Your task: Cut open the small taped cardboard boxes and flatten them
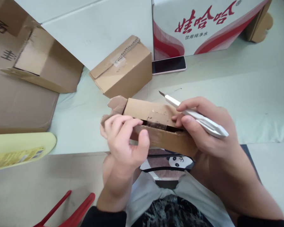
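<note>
A small brown cardboard box (142, 108) lies at the table's front edge, its lid slightly parted along a taped slit. Torn flaps stick out at its left end. My left hand (125, 138) grips that left end, fingers curled over the top edge by the slit. In my right hand (210, 126) is a white craft knife (194, 115), its blade pointing up and left above the box, away from the cardboard. Other fingers of that hand rest on the box's right part. The far right end of the box is hidden behind the hand.
Behind stand a closed cardboard box (130, 69), a phone (169, 65) and a white-and-red printed carton (203, 28). Larger cartons (54, 63) fill the left side. A yellow package (21, 149) juts over the left front edge; a red stool (78, 211) is below.
</note>
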`<state>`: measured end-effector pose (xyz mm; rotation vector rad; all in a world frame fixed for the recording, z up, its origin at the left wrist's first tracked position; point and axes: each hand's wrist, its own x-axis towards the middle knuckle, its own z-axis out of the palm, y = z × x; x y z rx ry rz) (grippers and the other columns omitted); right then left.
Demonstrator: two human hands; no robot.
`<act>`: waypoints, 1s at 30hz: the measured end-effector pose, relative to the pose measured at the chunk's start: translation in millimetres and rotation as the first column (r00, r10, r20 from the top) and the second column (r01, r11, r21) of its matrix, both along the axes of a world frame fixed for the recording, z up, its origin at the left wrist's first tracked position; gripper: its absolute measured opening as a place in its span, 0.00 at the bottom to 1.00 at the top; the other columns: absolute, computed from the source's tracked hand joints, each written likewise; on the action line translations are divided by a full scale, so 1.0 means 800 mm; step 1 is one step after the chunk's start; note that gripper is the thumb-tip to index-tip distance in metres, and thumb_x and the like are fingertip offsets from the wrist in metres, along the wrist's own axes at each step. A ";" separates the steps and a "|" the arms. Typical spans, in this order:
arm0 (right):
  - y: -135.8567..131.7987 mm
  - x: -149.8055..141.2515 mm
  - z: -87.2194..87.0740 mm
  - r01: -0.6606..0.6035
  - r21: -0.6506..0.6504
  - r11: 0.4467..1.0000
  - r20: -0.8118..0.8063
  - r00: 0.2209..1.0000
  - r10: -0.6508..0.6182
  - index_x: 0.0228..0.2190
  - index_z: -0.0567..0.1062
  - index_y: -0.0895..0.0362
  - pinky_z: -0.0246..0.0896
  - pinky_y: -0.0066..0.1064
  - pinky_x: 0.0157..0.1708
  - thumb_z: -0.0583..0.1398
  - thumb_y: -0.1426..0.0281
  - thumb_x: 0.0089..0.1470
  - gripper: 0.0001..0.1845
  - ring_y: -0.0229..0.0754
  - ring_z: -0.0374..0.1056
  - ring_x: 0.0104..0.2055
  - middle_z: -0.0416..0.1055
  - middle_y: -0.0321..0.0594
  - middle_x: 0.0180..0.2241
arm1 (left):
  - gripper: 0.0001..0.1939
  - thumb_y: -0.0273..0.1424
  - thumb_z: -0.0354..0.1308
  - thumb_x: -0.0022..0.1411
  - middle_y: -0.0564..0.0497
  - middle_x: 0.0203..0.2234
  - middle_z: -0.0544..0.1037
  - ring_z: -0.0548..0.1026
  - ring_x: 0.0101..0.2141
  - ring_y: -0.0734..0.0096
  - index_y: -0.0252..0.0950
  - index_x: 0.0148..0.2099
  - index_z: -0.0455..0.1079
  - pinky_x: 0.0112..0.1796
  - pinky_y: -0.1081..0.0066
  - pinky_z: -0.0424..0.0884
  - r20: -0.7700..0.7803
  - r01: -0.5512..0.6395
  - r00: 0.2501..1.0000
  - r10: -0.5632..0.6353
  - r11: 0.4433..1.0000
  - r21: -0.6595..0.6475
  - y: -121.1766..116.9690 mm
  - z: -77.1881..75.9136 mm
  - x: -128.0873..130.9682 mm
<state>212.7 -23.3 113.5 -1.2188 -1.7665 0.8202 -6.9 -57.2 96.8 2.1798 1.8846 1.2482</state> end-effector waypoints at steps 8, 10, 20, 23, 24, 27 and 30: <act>0.000 0.003 -0.004 0.011 -0.058 0.998 -0.020 1.000 -0.012 0.42 0.77 0.50 0.71 0.32 0.31 0.61 0.60 0.67 0.08 0.42 0.81 0.31 0.81 0.32 0.28 | 0.10 0.36 0.54 0.69 0.49 0.33 0.75 0.77 0.49 0.49 0.45 0.33 0.70 0.70 0.35 0.46 0.060 -0.005 0.998 -0.004 0.989 0.146 -0.002 -0.005 0.009; 0.001 0.002 -0.004 0.015 -0.041 0.999 -0.003 1.000 -0.015 0.43 0.77 0.50 0.70 0.31 0.30 0.61 0.60 0.67 0.08 0.42 0.81 0.32 0.81 0.33 0.28 | 0.09 0.35 0.53 0.69 0.50 0.34 0.78 0.80 0.44 0.52 0.46 0.35 0.72 0.73 0.36 0.42 -0.006 0.055 0.998 -0.054 0.992 0.110 0.000 -0.005 0.015; 0.006 -0.002 -0.002 0.013 0.063 0.998 0.010 1.000 -0.014 0.41 0.77 0.51 0.70 0.31 0.32 0.62 0.62 0.66 0.07 0.40 0.79 0.30 0.82 0.34 0.30 | 0.10 0.24 0.60 0.64 0.50 0.43 0.84 0.81 0.57 0.53 0.43 0.42 0.79 0.69 0.47 0.57 -0.053 0.029 0.998 -0.022 0.988 0.152 -0.001 -0.013 0.026; 0.006 -0.003 -0.006 -0.008 0.072 0.997 -0.007 1.000 0.009 0.41 0.77 0.51 0.71 0.32 0.32 0.63 0.61 0.66 0.07 0.41 0.79 0.32 0.81 0.35 0.31 | 0.08 0.26 0.60 0.65 0.49 0.42 0.86 0.84 0.52 0.55 0.40 0.43 0.79 0.66 0.53 0.60 -0.076 0.040 0.997 -0.031 0.992 0.116 0.007 -0.019 0.028; 0.005 -0.003 -0.007 -0.015 0.068 0.998 -0.022 1.000 0.017 0.42 0.77 0.50 0.71 0.33 0.33 0.63 0.60 0.66 0.08 0.41 0.79 0.32 0.81 0.35 0.31 | 0.08 0.27 0.59 0.66 0.49 0.42 0.86 0.84 0.51 0.54 0.40 0.43 0.79 0.64 0.54 0.61 -0.091 0.025 0.996 -0.016 0.994 0.103 0.009 -0.021 0.029; 0.002 -0.002 -0.011 0.002 0.033 0.999 -0.127 0.992 0.002 0.49 0.78 0.48 0.74 0.35 0.33 0.60 0.57 0.69 0.13 0.43 0.79 0.34 0.81 0.36 0.33 | 0.08 0.31 0.58 0.67 0.48 0.42 0.87 0.85 0.50 0.54 0.40 0.43 0.79 0.58 0.56 0.66 -0.122 0.017 0.993 -0.008 0.997 0.070 0.012 -0.021 0.031; -0.002 0.001 -0.012 0.063 0.021 0.998 -0.252 0.966 -0.056 0.54 0.77 0.46 0.75 0.38 0.34 0.58 0.53 0.69 0.18 0.45 0.80 0.37 0.82 0.39 0.37 | 0.10 0.33 0.57 0.67 0.48 0.49 0.87 0.83 0.54 0.53 0.41 0.46 0.79 0.57 0.56 0.66 -0.168 0.005 0.986 -0.005 1.000 0.001 0.009 -0.018 0.031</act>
